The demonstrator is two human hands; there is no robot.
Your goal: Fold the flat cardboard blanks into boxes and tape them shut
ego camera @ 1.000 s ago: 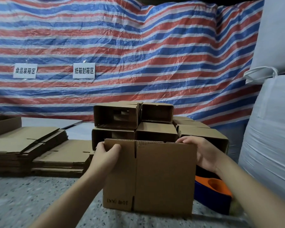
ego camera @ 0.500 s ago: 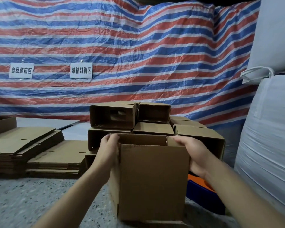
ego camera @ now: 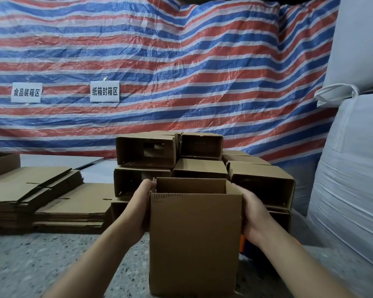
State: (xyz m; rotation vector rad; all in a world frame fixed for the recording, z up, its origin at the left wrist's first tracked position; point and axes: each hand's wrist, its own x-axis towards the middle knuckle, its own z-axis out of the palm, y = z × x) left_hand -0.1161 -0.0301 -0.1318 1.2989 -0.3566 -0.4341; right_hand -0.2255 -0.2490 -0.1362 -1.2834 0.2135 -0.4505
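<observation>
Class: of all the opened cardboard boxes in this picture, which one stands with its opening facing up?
The box held between the left hand and right hand. The stacked boxes behind it lie on their sides, openings facing the camera.

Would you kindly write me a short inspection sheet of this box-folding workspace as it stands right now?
Surface: speckled floor, bare in the foreground.
Job's things: opened box upright, top open; flat blanks stacked at left; folded boxes piled behind.
Clutter: orange and blue object, mostly hidden behind the box.
Grippers: left hand and right hand hold the box's sides.
Cables: nothing seen.
Surroundings: striped tarp with two signs; white bulk sacks at right.
</observation>
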